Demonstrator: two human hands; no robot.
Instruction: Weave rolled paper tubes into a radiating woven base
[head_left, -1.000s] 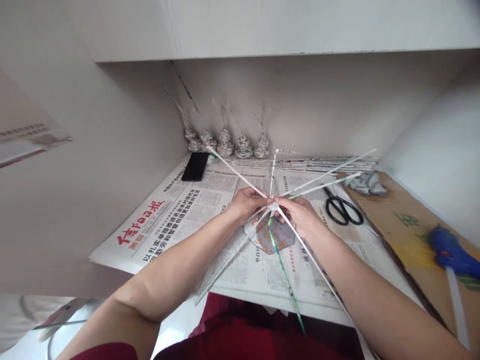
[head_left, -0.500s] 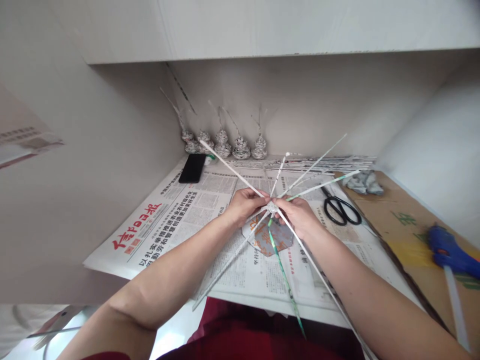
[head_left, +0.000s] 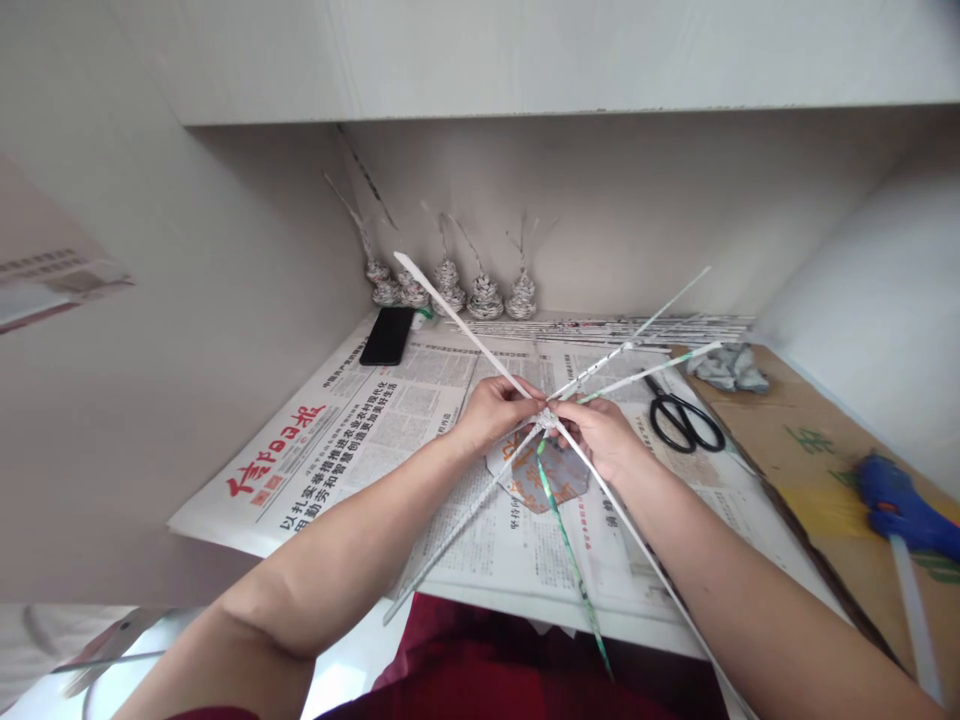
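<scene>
Just below frame centre, the left hand (head_left: 501,412) and right hand (head_left: 602,432) pinch the woven paper hub (head_left: 548,420), presumably to steady its radiating paper rods (head_left: 466,325); black-handled scissors (head_left: 663,391) lie toward the right, apparently for ready access.

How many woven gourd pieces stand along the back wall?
5, in one row: first piece, leftmost; second piece, partly behind a paper rod; third piece, middle; fourth piece, right of middle; fifth piece, rightmost. Others behind could be hidden.
</scene>
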